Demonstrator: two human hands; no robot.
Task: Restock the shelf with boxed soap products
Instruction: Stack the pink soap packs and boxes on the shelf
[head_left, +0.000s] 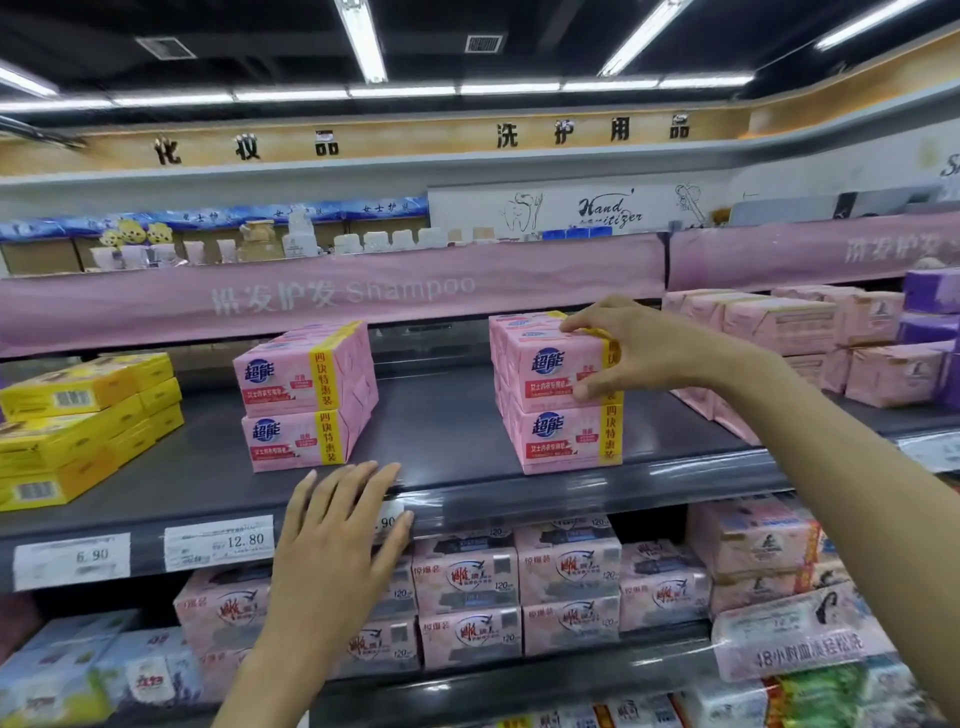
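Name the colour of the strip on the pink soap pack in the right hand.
Yellow vertical strip, red characters; head view.

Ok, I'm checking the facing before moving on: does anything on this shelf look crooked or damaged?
Nothing damaged, spilled or toppled. The left pink stack and right pink stack stand upright, a wide gap between them. Oddly, the banner above reads Shampoo.

A shop, in its toiletries aisle. Grey shelves (441, 415) run across the middle, with printed price tags (218, 543) clipped to the front edge at 7 o'clock. Identical pink soap packs (306, 395) stand stacked at centre, with yellow boxes (78, 426) at 9 o'clock. A pink banner (332, 296) reads "Shampoo". Department signs (592, 132) line the far wall at 12 o'clock, under strip lights (361, 39).
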